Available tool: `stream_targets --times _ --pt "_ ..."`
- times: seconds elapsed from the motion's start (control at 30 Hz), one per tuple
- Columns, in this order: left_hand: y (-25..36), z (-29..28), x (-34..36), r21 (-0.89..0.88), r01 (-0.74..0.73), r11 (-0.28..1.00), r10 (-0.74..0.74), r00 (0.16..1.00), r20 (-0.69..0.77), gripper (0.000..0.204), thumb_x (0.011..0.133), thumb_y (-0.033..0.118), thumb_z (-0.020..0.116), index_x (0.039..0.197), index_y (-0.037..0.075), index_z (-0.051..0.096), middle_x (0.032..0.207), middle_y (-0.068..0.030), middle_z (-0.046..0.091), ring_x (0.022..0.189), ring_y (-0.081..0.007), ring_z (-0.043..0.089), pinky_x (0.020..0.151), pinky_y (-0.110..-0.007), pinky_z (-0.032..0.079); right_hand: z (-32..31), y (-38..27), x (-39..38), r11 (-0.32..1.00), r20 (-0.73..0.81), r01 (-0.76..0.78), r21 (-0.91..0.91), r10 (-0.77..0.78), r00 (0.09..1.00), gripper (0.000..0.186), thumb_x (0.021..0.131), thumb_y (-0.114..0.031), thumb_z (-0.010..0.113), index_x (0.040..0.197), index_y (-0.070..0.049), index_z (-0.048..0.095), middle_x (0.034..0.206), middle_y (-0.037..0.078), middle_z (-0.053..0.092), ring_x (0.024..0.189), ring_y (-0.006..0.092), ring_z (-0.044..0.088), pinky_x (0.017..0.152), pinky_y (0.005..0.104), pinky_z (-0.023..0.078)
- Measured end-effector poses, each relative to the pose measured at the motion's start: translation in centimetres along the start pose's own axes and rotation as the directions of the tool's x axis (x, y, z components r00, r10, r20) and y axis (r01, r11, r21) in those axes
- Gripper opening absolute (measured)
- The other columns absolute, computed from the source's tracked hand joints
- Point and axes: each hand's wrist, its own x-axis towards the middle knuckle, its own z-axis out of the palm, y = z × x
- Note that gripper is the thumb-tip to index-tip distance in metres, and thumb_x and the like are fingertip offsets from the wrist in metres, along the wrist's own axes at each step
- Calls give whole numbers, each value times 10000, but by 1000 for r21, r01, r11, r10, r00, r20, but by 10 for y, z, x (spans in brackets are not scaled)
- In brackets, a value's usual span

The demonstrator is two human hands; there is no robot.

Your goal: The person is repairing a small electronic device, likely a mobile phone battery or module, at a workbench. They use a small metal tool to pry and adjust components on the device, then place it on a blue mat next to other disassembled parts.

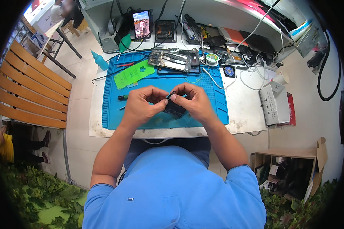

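My left hand (143,105) and my right hand (191,101) meet over the blue repair mat (216,114), fingers pinched at the top corner of a small black device (174,110), possibly a phone or its cover; what exactly the fingertips grip is too small to make out. A green-handled tool (122,97) lies just left of my left hand. Behind the hands lie a bright green flat panel (132,76) and an opened phone (168,61) stacked on other dark parts.
A blue bottle (99,61), a lit phone (141,23), cables, tools and a solder spool (212,59) crowd the bench's back. White boxes (272,101) stand right. A wooden slatted bench (31,86) is left, with people (2,143) (57,11) nearby.
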Motion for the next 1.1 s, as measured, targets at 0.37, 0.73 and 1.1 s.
stream_targets --times 0.37,0.73,1.1 --pt "13 10 -3 -21 -84 996 84 996 6 296 834 -26 809 1098 -17 676 901 -37 721 797 -75 675 732 -227 557 -8 -8 0 988 120 -23 152 5 993 101 902 -82 754 971 -33 697 874 -15 683 780 43 610 709 218 486" --pt "14 7 4 -75 -16 997 18 1000 19 390 820 -32 800 1176 -20 640 898 -50 722 782 -71 673 724 -219 551 -17 -14 3 975 193 -107 194 70 979 144 899 -74 744 1030 -31 706 945 7 699 873 74 640 810 238 501" --pt "15 7 7 -103 3 995 1 999 46 396 831 -29 787 1196 -17 635 883 -41 720 777 -61 667 712 -213 541 -19 -9 9 972 203 -153 179 116 972 160 895 -87 752 1029 -20 696 957 30 712 883 95 658 816 249 500"
